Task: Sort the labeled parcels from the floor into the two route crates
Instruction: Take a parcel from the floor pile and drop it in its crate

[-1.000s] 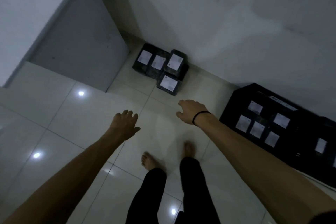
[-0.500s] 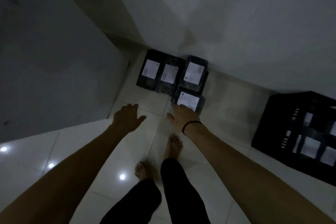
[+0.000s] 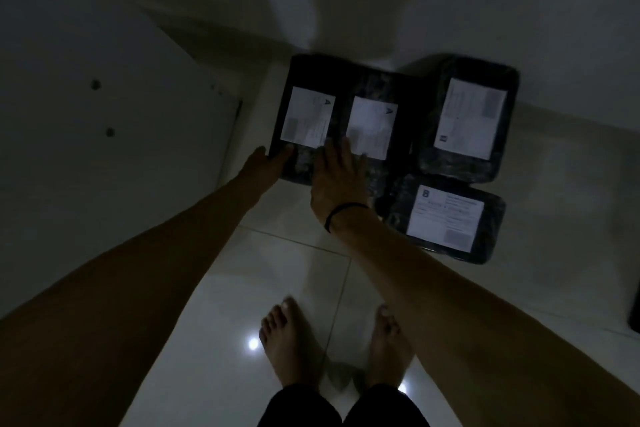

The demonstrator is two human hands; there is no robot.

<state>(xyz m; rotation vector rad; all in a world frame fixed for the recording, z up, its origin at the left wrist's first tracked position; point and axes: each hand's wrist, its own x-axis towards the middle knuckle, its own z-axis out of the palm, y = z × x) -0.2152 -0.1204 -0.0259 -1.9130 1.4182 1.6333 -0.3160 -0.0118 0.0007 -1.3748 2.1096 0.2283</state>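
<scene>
Four black-wrapped parcels with white labels lie in the floor corner. The far-left parcel (image 3: 306, 116) and the one beside it (image 3: 372, 126) show an A on their labels. A third parcel (image 3: 469, 118) lies at the right, and a parcel marked B (image 3: 445, 218) sits in front of it. My left hand (image 3: 265, 166) clasps the near-left corner of the far-left parcel, thumb on top. My right hand (image 3: 337, 180), with a black wristband, lies flat with fingers spread over the near edge where the two A parcels meet.
White walls close in behind the parcels, and a grey panel (image 3: 121, 121) stands at the left. My bare feet (image 3: 291, 340) stand on glossy white tiles. A dark crate edge (image 3: 635, 315) shows at the far right.
I have stepped closer and bent toward the corner. Both hands moved forward from mid-air onto the two left parcels. The crates slid out of view to the right.
</scene>
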